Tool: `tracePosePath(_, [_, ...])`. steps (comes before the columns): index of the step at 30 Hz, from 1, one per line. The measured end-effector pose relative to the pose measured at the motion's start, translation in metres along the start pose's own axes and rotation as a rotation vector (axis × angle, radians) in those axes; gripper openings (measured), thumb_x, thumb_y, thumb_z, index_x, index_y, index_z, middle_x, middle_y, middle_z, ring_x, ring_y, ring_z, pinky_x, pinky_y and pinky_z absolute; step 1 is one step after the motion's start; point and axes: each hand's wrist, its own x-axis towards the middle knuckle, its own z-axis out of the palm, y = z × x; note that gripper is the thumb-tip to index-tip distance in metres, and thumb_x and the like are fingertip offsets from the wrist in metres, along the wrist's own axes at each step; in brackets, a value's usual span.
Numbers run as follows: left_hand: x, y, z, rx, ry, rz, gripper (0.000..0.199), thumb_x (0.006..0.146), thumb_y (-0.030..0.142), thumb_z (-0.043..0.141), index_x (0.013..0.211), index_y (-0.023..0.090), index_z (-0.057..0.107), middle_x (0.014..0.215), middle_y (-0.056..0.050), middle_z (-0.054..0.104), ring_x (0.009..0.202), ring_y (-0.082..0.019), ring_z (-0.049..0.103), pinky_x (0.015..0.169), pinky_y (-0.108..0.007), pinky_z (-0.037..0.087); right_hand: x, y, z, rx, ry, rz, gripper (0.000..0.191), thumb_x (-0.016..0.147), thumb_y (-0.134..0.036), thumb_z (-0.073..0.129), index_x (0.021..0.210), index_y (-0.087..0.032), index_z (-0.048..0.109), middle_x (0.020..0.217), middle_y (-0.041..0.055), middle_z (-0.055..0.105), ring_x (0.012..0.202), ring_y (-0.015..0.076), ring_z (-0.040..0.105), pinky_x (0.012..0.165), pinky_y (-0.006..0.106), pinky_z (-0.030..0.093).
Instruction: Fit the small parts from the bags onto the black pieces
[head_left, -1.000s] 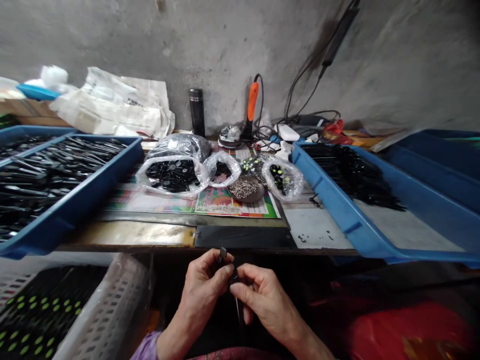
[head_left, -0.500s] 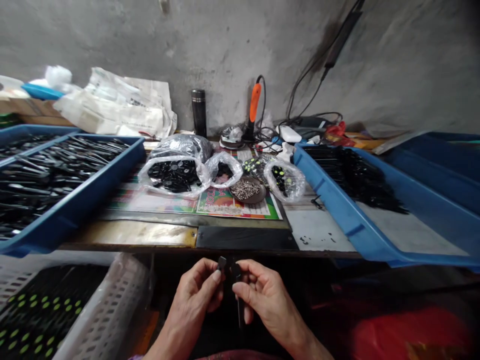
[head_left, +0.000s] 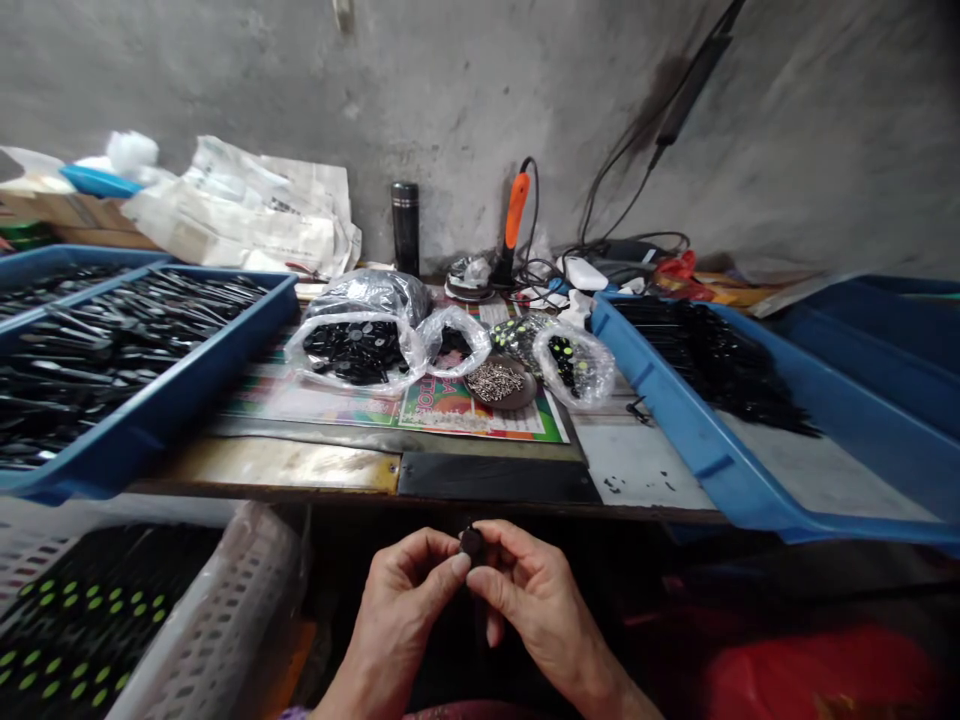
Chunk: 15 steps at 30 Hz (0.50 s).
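A small round black plastic piece (head_left: 472, 543) is sitting between the person's two hands, just below the front edge of the workbench. The left hand (head_left: 397, 610) is pinching it from one side between thumb and curled forefinger, and the right hand (head_left: 532, 600) is pressing in from the other side, its fingers curled rather than spread. Below and to the left, a white perforated plastic crate (head_left: 225, 610) is holding black parts dotted with green (head_left: 67, 610), while a red plastic sheet (head_left: 810, 680) is lying at lower right. Along the bench edge, a flat black plate (head_left: 499, 478) is resting beside a worn metal strip (head_left: 270, 464). Two blue plastic trays are flanking the bench: the left one (head_left: 142, 430) is holding long black pieces (head_left: 127, 345), and the right one (head_left: 697, 430) is holding a dark heap of thin parts (head_left: 712, 360). Between them, clear plastic bags of black parts (head_left: 352, 352) are lying around a round dish of small metal pins (head_left: 499, 382). Farther back, a black flask (head_left: 406, 228) and an orange-handled soldering iron (head_left: 515, 212) are standing against a grey concrete wall (head_left: 225, 80).
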Motion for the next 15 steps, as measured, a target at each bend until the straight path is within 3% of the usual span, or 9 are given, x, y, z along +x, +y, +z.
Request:
tracePosePath(4, [0.0,0.002,0.003,0.008,0.054,0.003,0.028,0.067,0.041,0.083,0.067,0.014,0.074,0.055,0.003,0.06,0.046,-0.006,0.038,0.046,-0.018,0.034,0.0,0.001,0.002,0.006,0.024,-0.017,0.046,0.079,-0.05,0.077,0.106,-0.014,0.067,0.066,-0.0021,0.057,0.042,0.0067,0.051,0.038,0.016,0.042])
tracePosePath(15, [0.002,-0.008,0.011,-0.031,0.098,-0.036,0.04,0.062,0.051,0.084,0.066,0.012,0.073,0.047,0.002,0.056,0.038,-0.005,0.039,0.04,-0.018,0.028,-0.002,0.02,0.0,-0.035,0.069,-0.122,0.041,0.083,-0.049,0.075,0.107,-0.017,0.072,0.077,0.0021,0.064,0.043,0.0073,0.052,0.038,0.017,0.043])
